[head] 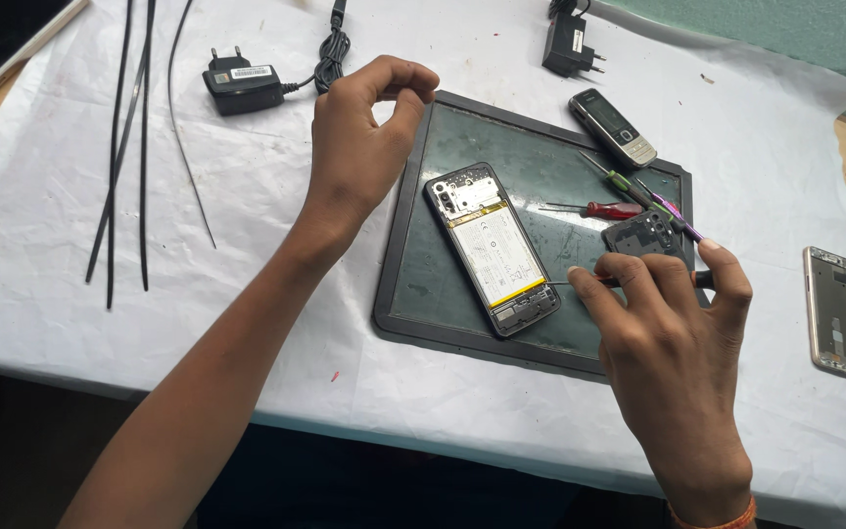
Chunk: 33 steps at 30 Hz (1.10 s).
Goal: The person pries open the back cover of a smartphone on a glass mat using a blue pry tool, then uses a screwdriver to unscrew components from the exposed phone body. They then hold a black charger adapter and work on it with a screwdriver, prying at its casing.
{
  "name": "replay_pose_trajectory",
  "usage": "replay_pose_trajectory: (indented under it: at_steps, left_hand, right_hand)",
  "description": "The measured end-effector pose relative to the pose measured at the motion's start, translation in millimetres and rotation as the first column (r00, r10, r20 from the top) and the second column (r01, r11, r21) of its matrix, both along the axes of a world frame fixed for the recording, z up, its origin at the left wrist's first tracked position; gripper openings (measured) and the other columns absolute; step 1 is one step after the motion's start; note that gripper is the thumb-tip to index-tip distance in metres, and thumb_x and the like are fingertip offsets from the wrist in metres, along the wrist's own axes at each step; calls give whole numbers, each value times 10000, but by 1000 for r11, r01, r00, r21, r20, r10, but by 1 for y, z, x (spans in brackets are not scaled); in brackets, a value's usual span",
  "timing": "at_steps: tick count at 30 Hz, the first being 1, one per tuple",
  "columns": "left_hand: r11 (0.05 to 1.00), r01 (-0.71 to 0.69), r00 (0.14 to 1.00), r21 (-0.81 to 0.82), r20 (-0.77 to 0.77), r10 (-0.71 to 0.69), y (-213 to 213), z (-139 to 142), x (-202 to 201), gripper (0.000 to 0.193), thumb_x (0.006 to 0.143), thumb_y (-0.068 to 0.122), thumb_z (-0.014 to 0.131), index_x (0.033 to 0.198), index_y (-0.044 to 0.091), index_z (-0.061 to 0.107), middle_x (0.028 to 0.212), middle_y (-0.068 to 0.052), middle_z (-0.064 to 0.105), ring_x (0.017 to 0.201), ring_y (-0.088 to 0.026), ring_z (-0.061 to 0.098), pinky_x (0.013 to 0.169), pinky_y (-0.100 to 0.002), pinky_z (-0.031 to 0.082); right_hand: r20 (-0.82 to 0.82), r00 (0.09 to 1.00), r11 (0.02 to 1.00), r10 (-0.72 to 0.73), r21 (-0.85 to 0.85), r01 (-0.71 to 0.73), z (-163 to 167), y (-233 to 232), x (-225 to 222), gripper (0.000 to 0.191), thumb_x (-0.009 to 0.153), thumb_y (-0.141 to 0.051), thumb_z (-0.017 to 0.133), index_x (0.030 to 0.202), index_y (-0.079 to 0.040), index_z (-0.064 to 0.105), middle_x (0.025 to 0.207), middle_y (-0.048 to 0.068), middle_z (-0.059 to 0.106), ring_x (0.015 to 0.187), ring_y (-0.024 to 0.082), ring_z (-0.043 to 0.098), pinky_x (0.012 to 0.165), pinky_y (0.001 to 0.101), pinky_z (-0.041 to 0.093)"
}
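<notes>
Two hands are working over the worktop: the left hand (pixel 364 137) and the right hand (pixel 673 343). Lying there are one opened smartphone (pixel 492 248), one keypad phone (pixel 612 126), one bare phone frame (pixel 834 311), and one dark repair mat (pixel 413 284). Also showing are two plug adapters (pixel 242 82) (pixel 567 46), three loose screwdrivers (pixel 604 209) (pixel 619 180) (pixel 673 211), and four black strips (pixel 115 147).

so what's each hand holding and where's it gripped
The right hand pinches a screwdriver by its dark handle, tip toward the opened phone. The left hand hovers with thumb and fingers curled together; whether it pinches anything cannot be told.

An opened smartphone (pixel 493 249) lies back-off, battery exposed, at the dark mat's centre; a thin screwdriver (pixel 580 282) points at its four o'clock edge.
</notes>
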State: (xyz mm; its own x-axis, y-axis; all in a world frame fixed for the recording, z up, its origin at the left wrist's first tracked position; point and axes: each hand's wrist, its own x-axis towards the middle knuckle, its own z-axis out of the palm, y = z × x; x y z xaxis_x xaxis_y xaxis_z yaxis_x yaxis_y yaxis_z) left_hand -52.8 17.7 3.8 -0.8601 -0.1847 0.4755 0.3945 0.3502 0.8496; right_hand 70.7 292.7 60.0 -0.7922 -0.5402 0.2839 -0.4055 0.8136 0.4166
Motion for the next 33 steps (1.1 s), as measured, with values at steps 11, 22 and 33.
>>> replay_pose_trajectory:
  at_steps: [11, 22, 33]
  left_hand:
    - [993, 52, 998, -110, 44, -47, 11, -2, 3, 185, 972, 106, 592, 1035, 88, 765, 972, -41, 795, 951, -131, 767, 885, -319, 611]
    - [863, 202, 958, -463, -91, -273, 42, -7, 29, 122, 920, 141, 686, 1024, 125, 747, 1033, -43, 762, 1112, -235, 688, 1042, -438, 477]
    - [637, 336, 854, -694, -61, -517, 70, -13, 48, 317, 887, 415, 695, 1033, 140, 759, 1094, -36, 706, 1226, -250, 575, 1159, -619, 290]
  right_hand:
    - [-17, 999, 998, -52, 23, 52, -6, -2, 9, 358, 842, -60, 788, 1130, -272, 815, 1054, -77, 717, 1035, 115, 645, 1205, 421, 223]
    - [-80, 994, 985, -78, -158, 65, -27, 3, 24, 314, 932, -59, 777, 1186, -240, 814, 1120, -80, 713, 1048, 126, 634, 1082, 376, 340]
    - [-84, 989, 943, -125, -321, 92, -46, 3, 31, 256, 914, -103, 829, 1153, -191, 814, 1057, -55, 726, 978, 152, 635, 993, 361, 386]
